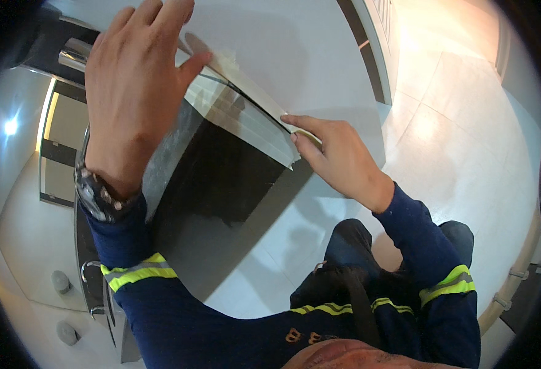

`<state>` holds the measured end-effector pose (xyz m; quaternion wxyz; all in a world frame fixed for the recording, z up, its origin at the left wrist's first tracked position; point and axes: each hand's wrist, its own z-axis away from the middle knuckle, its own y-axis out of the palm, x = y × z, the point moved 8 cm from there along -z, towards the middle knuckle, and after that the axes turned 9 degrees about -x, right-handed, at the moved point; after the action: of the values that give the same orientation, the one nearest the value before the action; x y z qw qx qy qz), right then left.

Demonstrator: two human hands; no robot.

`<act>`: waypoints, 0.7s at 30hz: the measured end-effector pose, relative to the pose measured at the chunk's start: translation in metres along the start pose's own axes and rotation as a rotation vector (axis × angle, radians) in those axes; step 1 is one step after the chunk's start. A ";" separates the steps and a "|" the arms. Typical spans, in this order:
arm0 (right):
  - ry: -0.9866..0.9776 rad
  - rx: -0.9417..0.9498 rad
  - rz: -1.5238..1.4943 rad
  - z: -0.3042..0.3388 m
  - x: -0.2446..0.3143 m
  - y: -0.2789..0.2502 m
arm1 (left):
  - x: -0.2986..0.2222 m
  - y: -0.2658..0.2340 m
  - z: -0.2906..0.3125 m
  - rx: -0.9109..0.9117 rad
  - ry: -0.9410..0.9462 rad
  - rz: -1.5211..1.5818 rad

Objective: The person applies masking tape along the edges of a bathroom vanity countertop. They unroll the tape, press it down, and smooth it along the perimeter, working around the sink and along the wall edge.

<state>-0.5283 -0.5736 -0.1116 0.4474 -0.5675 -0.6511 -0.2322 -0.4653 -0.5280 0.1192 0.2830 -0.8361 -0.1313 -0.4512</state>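
Observation:
A long pale strip of masking tape (255, 98) runs slantwise along the seam between a light grey panel (319, 67) and a dark glossy panel (215, 166). Thumb and forefinger of my right hand (344, 154) pinch the strip's lower right end. My left hand (132, 86), a watch (101, 194) on its wrist, is over the strip's upper left end. Its thumb points toward the tape and its other fingers stretch upward, some cut off by the picture's edge. More pale, half-clear tape (240, 120) covers the dark panel's upper border.
On the left stand a sink counter with chrome taps (89, 270) and a lit mirror frame (49, 141). Pale floor tiles (449, 123) lie to the right, beside a white door frame (372, 49). My bent knees (350, 240) are below my right arm.

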 end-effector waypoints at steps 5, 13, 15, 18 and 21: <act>-0.021 -0.057 -0.077 -0.005 -0.009 0.006 | -0.006 0.009 0.013 -0.136 0.252 0.046; -0.116 -0.145 -0.207 0.011 -0.012 -0.002 | -0.007 0.045 0.071 0.084 0.282 0.142; -0.118 -0.154 -0.246 0.023 -0.017 -0.008 | -0.004 0.049 0.071 0.051 0.298 0.150; -0.144 -0.125 -0.227 0.052 -0.030 -0.018 | -0.001 0.059 0.074 -0.040 0.336 0.129; -0.042 -0.073 -0.238 0.057 -0.038 -0.024 | -0.009 0.049 0.065 -0.023 0.398 0.001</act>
<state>-0.5711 -0.5532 -0.1668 0.3822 -0.5070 -0.7140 -0.2952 -0.4024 -0.5282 0.0664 0.2944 -0.7335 -0.0670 -0.6089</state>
